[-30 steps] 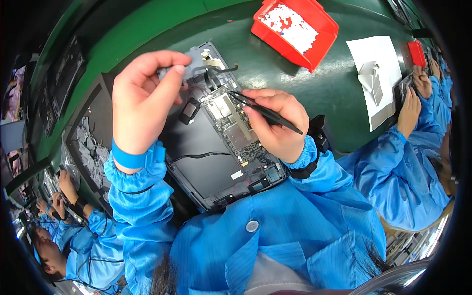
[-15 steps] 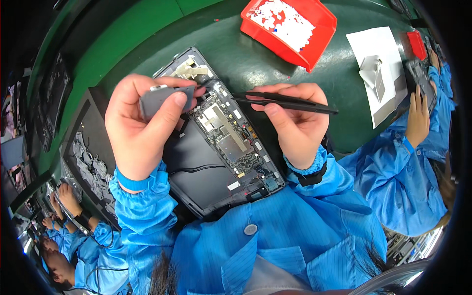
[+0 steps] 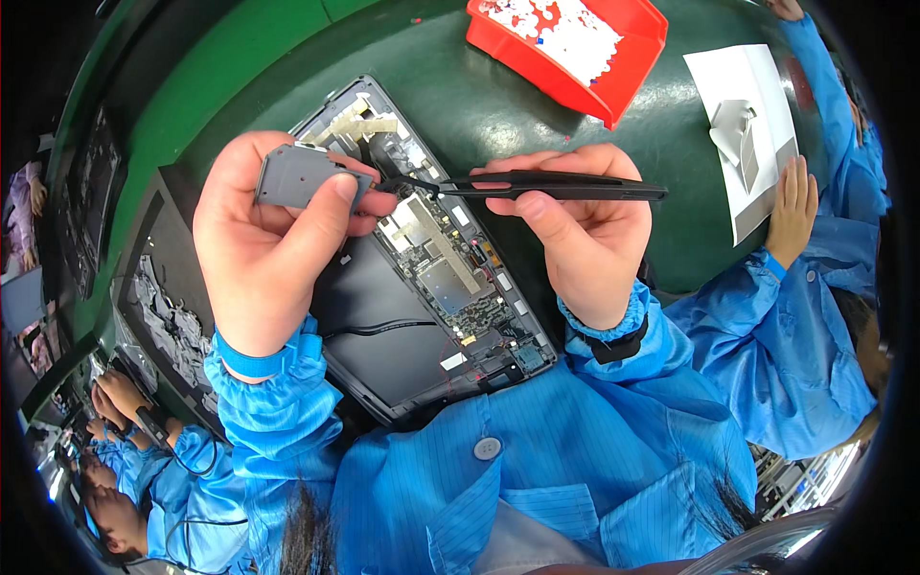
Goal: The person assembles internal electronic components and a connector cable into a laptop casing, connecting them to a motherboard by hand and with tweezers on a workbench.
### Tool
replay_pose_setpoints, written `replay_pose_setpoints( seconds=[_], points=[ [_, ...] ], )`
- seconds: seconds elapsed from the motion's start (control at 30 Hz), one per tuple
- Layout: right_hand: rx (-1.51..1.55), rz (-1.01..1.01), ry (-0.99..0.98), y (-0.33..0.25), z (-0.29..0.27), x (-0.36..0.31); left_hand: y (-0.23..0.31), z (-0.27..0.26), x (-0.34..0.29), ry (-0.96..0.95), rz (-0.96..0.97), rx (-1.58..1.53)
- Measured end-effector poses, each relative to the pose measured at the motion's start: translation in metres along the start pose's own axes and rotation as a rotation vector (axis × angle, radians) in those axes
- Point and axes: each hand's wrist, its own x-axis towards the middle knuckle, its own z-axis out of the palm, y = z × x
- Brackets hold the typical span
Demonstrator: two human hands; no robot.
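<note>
My left hand (image 3: 254,244) pinches a small grey flat plastic part (image 3: 309,178) between thumb and fingers. In my right hand (image 3: 589,230) is a pair of black tweezers (image 3: 561,186), held almost level and pointing left. Their tips meet a thin dark strip (image 3: 407,180) beside the grey part; whether the strip is joined to that part I cannot tell. Beneath both hands lies an opened tablet-like device (image 3: 383,335), tilted on the table, with its circuit board (image 3: 450,278) exposed. My left hand covers part of its upper left side.
A red bin (image 3: 632,72) with small white pieces stands at the far side. To the right lies a white sheet (image 3: 714,72) with a grey peeled piece on it, a co-worker's hand (image 3: 793,211) at its edge. Black cable (image 3: 383,328) crosses the device. Crumpled grey strips (image 3: 168,307) lie at left.
The tweezers have shifted slightly and their tips now meet the dark strip. My left hand has turned the grey part flatter. The co-worker's hand at right has moved to the white sheet.
</note>
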Motion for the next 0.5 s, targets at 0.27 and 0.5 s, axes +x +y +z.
replay_pose_setpoints(
  seconds=[0.27,0.5],
  points=[
    [-0.046,0.037,0.019,-0.001,0.006,-0.002,0.001,-0.005,-0.002,-0.018,-0.028,0.015],
    [-0.109,0.003,0.082,0.008,0.012,-0.002,-0.004,-0.002,0.009,0.012,0.093,0.282]
  ],
)
